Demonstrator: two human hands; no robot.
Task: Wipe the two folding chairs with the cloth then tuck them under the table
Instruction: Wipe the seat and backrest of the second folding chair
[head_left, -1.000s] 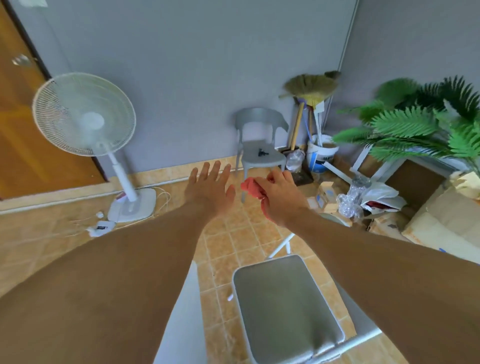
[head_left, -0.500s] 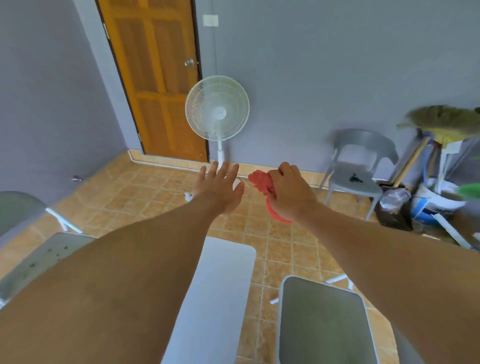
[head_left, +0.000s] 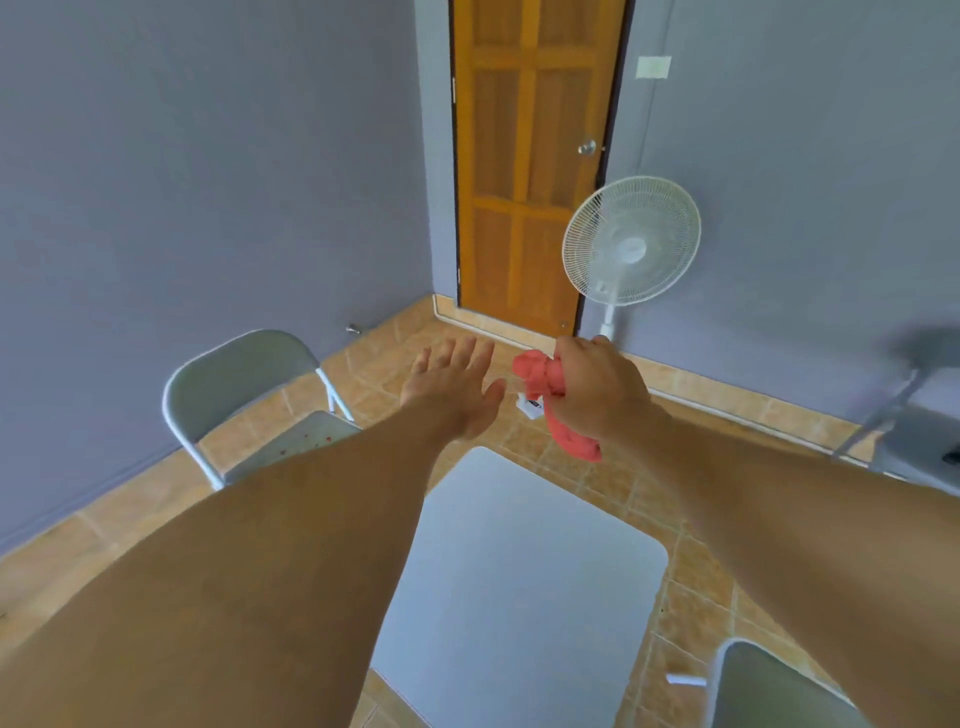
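**HEAD VIEW: CLOTH IN RIGHT GRIP, FIRST CHAIR TO THE LEFT**

**Head view.** Both arms reach forward above the white counter (head_left: 519, 571).

1. Right grip (head_left: 597, 389): fingers curled round the red cloth (head_left: 540, 374). The cloth is bunched, one end standing out to the left of the fist and a tail hanging below it. It is held in the air and touches neither chair.
2. Left grip (head_left: 452, 395): empty, palm down, fingers straight and spread. It is level with the right grip and just beside the cloth.
3. Left folding chair (head_left: 234, 374): unfolded, to the left of both grips and lower, backrest toward the grey wall, seat toward the counter. The seat carries small red specks. The left forearm hides its near edge, so whether it touches the counter cannot be told.
4. Right folding chair (head_left: 769, 686): only a seat corner shows at the lower right, below the right forearm and beside the counter.

**Governing relation.** The left chair lies on the left grip's side, but the cloth is in the right grip. Wiping that seat probably requires the right arm to travel left and down across the counter corner, or the cloth to pass to the left grip. The right chair is nearer the cloth arm. Neither chair looks tucked yet.
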